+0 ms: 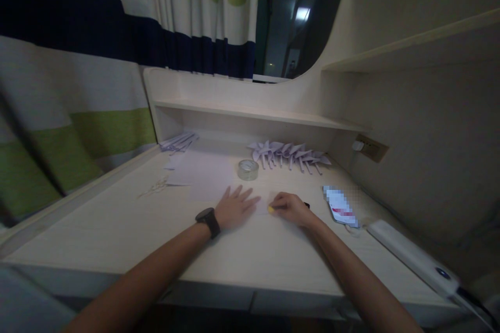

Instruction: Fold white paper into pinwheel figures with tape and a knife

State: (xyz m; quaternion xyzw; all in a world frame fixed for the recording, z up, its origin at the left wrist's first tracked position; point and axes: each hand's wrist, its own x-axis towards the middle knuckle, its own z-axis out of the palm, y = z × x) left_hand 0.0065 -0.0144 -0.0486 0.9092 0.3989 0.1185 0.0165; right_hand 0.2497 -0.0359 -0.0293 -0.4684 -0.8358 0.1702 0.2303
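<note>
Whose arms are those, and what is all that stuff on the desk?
A camera worn on a person's head took this picture, looking down, so the arms are the person's own. The left hand, with a watch on its wrist, lies flat on a small paper. The right hand holds a pen with a yellow end to that paper. On the pale desk lie a roll of clear tape, a row of folded paper shapes, scissors and loose paper sheets.

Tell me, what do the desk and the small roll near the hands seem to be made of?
The desk looks like pale laminated wood, matte, with faint grain lines. The roll seems to be clear plastic tape: translucent, slightly glossy ring. The dim light leaves both uncertain.
</note>
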